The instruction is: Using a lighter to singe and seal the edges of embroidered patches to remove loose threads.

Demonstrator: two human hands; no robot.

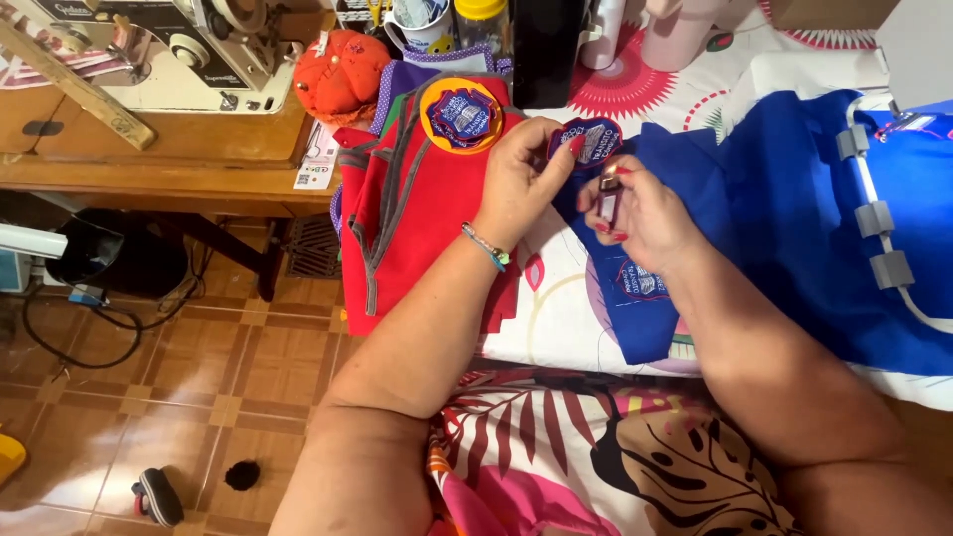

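Head view: the left hand (524, 174) pinches a round blue patch (586, 142) at its fingertips, just above the right hand (635, 213), which is closed around a small lighter (610, 194)

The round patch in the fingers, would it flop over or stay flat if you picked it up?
The patch probably stays fairly flat: the left hand pinches it at one edge and it stands up without drooping. It looks thin, so likely light. The blue fabric below lies in folds, so that seems far floppier.
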